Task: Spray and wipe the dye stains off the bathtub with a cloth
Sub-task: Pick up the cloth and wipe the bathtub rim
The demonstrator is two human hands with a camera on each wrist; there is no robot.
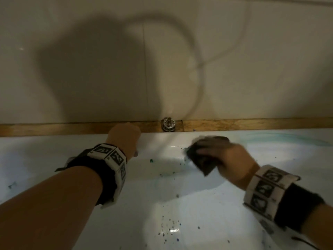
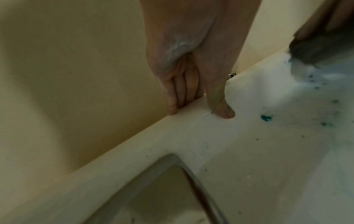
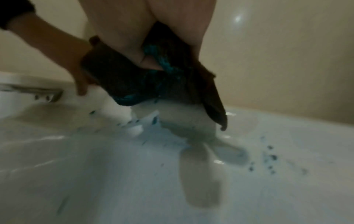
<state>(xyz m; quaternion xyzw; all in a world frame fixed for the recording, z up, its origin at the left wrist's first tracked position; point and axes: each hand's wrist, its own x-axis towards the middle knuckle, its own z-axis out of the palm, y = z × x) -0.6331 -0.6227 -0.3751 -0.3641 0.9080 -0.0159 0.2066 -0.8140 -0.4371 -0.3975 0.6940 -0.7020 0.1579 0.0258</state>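
right hand [image 1: 225, 156] grips dark folded teal-stained cloth [image 1: 201, 159] on far ledge of white glossy bathtub [image 1: 54, 156] | left hand [image 1: 124, 138] braces on rim, fingers straight | risk: dye-loaded cloth may smear teal dye spots [image 1: 151, 160]; wet rim may slip the brace

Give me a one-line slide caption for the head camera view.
Right hand wipes teal dye specks off the white bathtub with a dark cloth; left hand braces on the rim.
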